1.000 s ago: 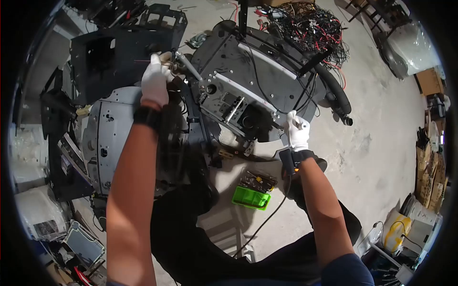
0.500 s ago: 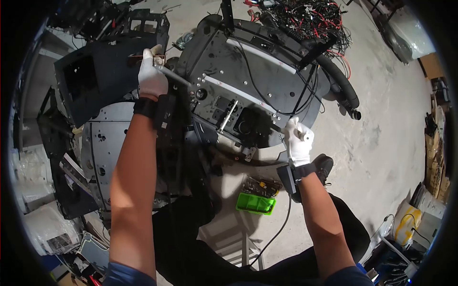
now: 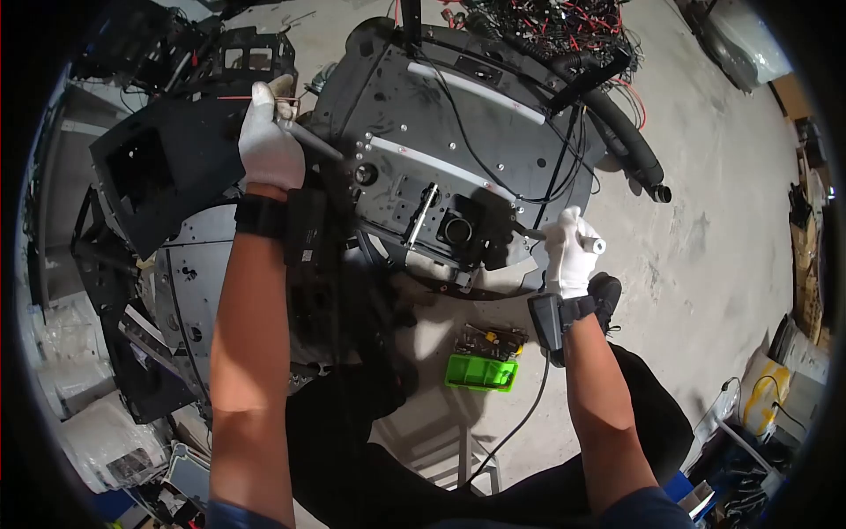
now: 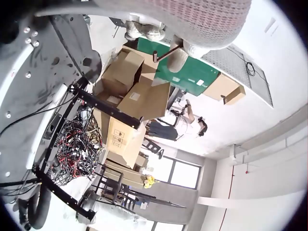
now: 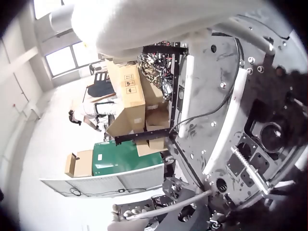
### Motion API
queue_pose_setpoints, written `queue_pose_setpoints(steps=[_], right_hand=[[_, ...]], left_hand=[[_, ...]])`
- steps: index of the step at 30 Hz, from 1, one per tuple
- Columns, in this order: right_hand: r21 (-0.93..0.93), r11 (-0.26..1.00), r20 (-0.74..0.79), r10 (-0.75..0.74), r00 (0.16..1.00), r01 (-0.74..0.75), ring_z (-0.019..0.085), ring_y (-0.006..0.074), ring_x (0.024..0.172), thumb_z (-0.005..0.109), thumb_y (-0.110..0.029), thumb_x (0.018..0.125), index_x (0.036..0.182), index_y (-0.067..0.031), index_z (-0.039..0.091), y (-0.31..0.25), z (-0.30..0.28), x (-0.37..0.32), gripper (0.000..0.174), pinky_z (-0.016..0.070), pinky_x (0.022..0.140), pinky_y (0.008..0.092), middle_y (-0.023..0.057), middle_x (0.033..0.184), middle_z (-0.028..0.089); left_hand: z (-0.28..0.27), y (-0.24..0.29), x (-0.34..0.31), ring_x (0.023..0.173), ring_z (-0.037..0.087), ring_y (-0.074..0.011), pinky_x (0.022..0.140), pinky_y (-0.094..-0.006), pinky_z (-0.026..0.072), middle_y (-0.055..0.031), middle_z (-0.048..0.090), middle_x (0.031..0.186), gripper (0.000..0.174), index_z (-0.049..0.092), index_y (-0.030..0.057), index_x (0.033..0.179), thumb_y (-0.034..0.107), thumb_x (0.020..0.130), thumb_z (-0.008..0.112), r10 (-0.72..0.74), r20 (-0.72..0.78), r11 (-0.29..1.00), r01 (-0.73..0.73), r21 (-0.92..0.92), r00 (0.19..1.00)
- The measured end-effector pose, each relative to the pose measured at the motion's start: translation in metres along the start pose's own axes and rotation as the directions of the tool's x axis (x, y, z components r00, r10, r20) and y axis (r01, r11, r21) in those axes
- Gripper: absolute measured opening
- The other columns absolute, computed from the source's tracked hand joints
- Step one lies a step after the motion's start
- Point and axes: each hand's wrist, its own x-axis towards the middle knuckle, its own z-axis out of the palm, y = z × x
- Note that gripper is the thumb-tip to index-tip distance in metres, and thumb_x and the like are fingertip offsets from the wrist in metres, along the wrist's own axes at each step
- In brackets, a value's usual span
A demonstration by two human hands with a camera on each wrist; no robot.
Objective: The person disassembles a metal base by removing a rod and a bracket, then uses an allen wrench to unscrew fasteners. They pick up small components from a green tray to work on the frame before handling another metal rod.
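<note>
My gloved left hand point(image 3: 271, 145) is at the upper left in the head view, with a thin, copper-coloured L-shaped hex key point(image 4: 166, 54) between its fingers. The same hand holds the outer end of a grey tube point(image 3: 310, 141), which slants down to the corner of a large dark metal chassis plate point(image 3: 423, 110). My gloved right hand point(image 3: 570, 256) grips a second tube point(image 5: 250, 36) on the plate's right side, its round end poking out past the fist. Two white strips point(image 3: 441, 163) and a silver spring-wound rod point(image 3: 422, 216) lie on the plate between the hands.
A green tray point(image 3: 480, 374) stands on the floor near my feet beside loose fasteners and tools. Tangled wires point(image 3: 564, 35) lie behind the plate. Dark panels point(image 3: 167, 159) lean at the left; a black hose point(image 3: 621, 141) curves along the right side.
My left hand has closed on the tube's end, which stuck out free beside it a second ago. The right hand keeps its grip. The plate has shifted leftward in the head view.
</note>
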Motion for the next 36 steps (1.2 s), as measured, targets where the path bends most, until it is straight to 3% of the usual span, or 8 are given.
queue_pose_setpoints(steps=[5, 7, 10, 13, 23, 27, 32, 36], right_hand=[[0.193, 0.974, -0.188, -0.086, 0.978, 0.123, 0.035, 0.0067, 0.037, 0.052, -0.025, 0.089, 0.053, -0.0062, 0.047, 0.001, 0.004, 0.01, 0.041, 0.0302, 0.037, 0.0239, -0.0009, 0.045, 0.044], [0.222, 0.97, -0.333, -0.019, 0.943, 0.098, 0.037, 0.0084, 0.036, 0.054, -0.026, 0.087, 0.055, -0.0068, 0.045, 0.001, 0.001, 0.022, 0.039, 0.0345, 0.039, 0.0248, 0.0006, 0.044, 0.042], [0.202, 0.974, -0.323, -0.033, 0.946, 0.103, 0.036, 0.0087, 0.036, 0.054, -0.026, 0.086, 0.054, -0.0077, 0.044, -0.007, -0.008, 0.025, 0.039, 0.0359, 0.04, 0.0248, 0.0005, 0.043, 0.041], [0.21, 0.961, -0.356, -0.095, 0.93, 0.178, 0.036, 0.0095, 0.036, 0.054, -0.025, 0.086, 0.054, -0.0081, 0.044, -0.004, -0.016, 0.03, 0.038, 0.0364, 0.04, 0.0251, 0.0004, 0.043, 0.041], [0.241, 0.957, -0.279, -0.089, 0.956, 0.16, 0.037, 0.0098, 0.038, 0.051, -0.025, 0.087, 0.056, -0.0066, 0.044, 0.012, -0.029, 0.023, 0.037, 0.0293, 0.038, 0.0253, 0.002, 0.044, 0.041], [0.305, 0.946, -0.227, -0.034, 0.973, 0.105, 0.038, 0.0105, 0.039, 0.051, -0.023, 0.088, 0.056, -0.0067, 0.044, 0.014, -0.036, 0.019, 0.037, 0.0388, 0.044, 0.028, 0.0022, 0.044, 0.041], [0.307, 0.94, -0.242, -0.073, 0.967, 0.148, 0.039, 0.0113, 0.039, 0.049, -0.021, 0.089, 0.059, -0.0076, 0.046, 0.018, -0.032, 0.014, 0.034, 0.0439, 0.052, 0.0299, 0.0016, 0.043, 0.039], [0.362, 0.925, -0.266, -0.017, 0.964, 0.116, 0.036, 0.0122, 0.039, 0.048, -0.021, 0.088, 0.058, -0.0098, 0.042, 0.019, -0.038, 0.016, 0.033, 0.0434, 0.056, 0.0316, 0.0008, 0.043, 0.037]], left_hand=[[0.024, 0.012, -0.006, 0.065, 0.04, -0.0057, 0.063, -0.0195, 0.0357, 0.0039, 0.044, 0.068, 0.044, 0.053, -0.0053, 0.109, 0.034, 0.095, 0.037, 0.033, 0.031, 0.999, -0.033, 0.01, 0.999], [0.026, 0.01, -0.005, 0.066, 0.041, -0.0055, 0.063, -0.0184, 0.0355, 0.0028, 0.045, 0.071, 0.044, 0.056, -0.0055, 0.105, 0.033, 0.095, 0.037, 0.236, 0.088, 0.935, -0.251, 0.25, 0.968], [0.043, 0.012, -0.017, 0.06, 0.034, -0.0103, 0.058, -0.0237, 0.0309, 0.0014, 0.042, 0.064, 0.037, 0.065, 0.0026, 0.095, 0.031, 0.089, 0.042, 0.145, -0.077, 0.961, -0.122, 0.247, 0.986], [0.053, 0.036, -0.041, 0.068, 0.046, -0.0061, 0.064, -0.0191, 0.0373, -0.0013, 0.054, 0.076, 0.045, 0.059, -0.0047, 0.103, 0.033, 0.094, 0.036, 0.034, -0.016, 0.948, -0.028, 0.316, 0.999], [0.073, 0.034, -0.053, 0.054, 0.031, -0.0055, 0.049, -0.0205, 0.0254, 0.0039, 0.037, 0.06, 0.045, 0.063, -0.0041, 0.091, 0.036, 0.089, 0.043, 0.065, -0.228, 0.993, -0.041, 0.11, 0.972], [0.08, 0.04, -0.07, 0.057, 0.038, -0.0051, 0.05, -0.0197, 0.0301, 0.0049, 0.039, 0.062, 0.039, 0.061, -0.0015, 0.098, 0.033, 0.092, 0.042, -0.044, -0.272, 0.999, 0.05, 0.016, 0.961], [0.083, 0.037, -0.069, 0.055, 0.035, -0.0065, 0.05, -0.0191, 0.0285, 0.003, 0.039, 0.062, 0.046, 0.061, -0.0075, 0.092, 0.033, 0.091, 0.04, 0.164, -0.208, 0.969, -0.118, 0.217, 0.964], [0.098, 0.04, -0.06, 0.053, 0.03, -0.0041, 0.048, -0.0204, 0.0248, 0.0063, 0.036, 0.059, 0.039, 0.062, -0.0061, 0.092, 0.029, 0.091, 0.045, 0.214, -0.148, 0.972, -0.196, 0.127, 0.966]])
